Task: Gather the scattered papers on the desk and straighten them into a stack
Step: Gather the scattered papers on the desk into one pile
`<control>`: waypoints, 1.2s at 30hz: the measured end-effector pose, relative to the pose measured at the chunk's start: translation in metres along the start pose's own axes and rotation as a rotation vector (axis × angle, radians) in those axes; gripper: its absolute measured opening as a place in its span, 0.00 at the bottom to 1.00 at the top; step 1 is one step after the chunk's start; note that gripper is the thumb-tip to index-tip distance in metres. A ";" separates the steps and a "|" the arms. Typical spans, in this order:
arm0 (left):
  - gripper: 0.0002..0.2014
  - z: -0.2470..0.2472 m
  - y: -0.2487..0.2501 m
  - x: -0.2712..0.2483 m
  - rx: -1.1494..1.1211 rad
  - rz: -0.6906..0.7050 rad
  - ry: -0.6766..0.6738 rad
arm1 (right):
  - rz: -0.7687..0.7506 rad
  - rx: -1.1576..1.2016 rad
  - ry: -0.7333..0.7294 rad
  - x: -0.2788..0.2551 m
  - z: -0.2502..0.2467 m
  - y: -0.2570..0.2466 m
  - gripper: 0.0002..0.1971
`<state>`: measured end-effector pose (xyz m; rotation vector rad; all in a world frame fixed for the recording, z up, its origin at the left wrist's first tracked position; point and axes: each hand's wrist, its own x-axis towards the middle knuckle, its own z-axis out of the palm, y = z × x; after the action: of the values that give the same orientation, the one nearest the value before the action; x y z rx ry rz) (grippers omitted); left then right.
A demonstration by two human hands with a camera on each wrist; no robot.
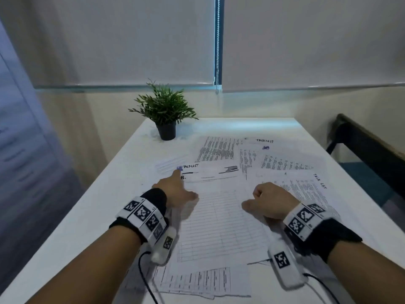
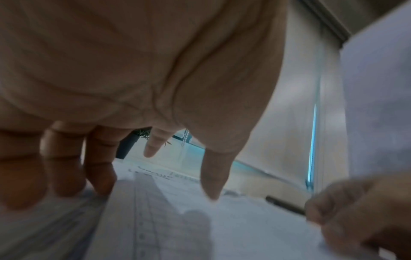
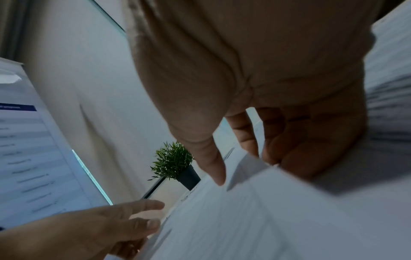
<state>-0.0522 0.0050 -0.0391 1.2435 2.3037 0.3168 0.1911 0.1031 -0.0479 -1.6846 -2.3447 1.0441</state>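
Note:
Several printed sheets lie scattered and overlapping on the white desk (image 1: 87, 216). A large lined form (image 1: 219, 216) lies in the middle, task-list sheets (image 1: 306, 185) to its right and beyond it (image 1: 285, 161), and another sheet (image 1: 197, 279) near the front edge. My left hand (image 1: 179, 189) reaches forward, its straight index finger touching the form's far left corner. The left wrist view shows its fingers (image 2: 100, 167) hanging relaxed over the form (image 2: 166, 219). My right hand (image 1: 267, 198) sits at the form's right edge with its fingers (image 3: 300, 149) curled and the thumb apart from them.
A small potted plant (image 1: 165, 113) stands at the desk's far left corner. A small note (image 1: 171, 164) lies just beyond my left index finger. A dark bench (image 1: 368, 145) runs along the right of the desk. A printed board (image 3: 26, 149) stands at the left.

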 end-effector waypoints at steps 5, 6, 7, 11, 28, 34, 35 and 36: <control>0.50 0.000 -0.011 0.001 -0.339 0.200 0.175 | 0.018 -0.031 0.025 -0.002 0.004 -0.003 0.16; 0.51 0.000 -0.017 0.001 -0.394 0.211 0.200 | 0.018 -0.027 0.031 -0.003 0.004 -0.004 0.16; 0.48 -0.001 -0.023 -0.001 -0.445 0.213 0.224 | 0.019 -0.031 0.032 -0.004 0.004 -0.005 0.15; 0.17 -0.013 -0.050 -0.013 -0.469 0.130 0.175 | -0.015 -0.129 0.021 -0.005 0.000 -0.007 0.19; 0.22 -0.007 0.034 -0.043 0.095 0.227 0.173 | 0.098 -0.200 0.244 -0.035 -0.066 0.068 0.18; 0.18 0.035 0.124 -0.025 0.146 0.328 -0.038 | 0.251 -0.370 0.165 -0.039 -0.092 0.120 0.29; 0.15 0.044 0.135 -0.021 0.194 0.328 -0.080 | 0.255 -0.384 0.139 -0.039 -0.091 0.126 0.33; 0.14 0.053 0.146 -0.018 0.250 0.323 -0.101 | 0.249 -0.398 0.123 -0.039 -0.090 0.130 0.37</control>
<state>0.0881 0.0695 -0.0167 1.7202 2.1001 0.0726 0.3508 0.1347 -0.0390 -2.1507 -2.4263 0.4950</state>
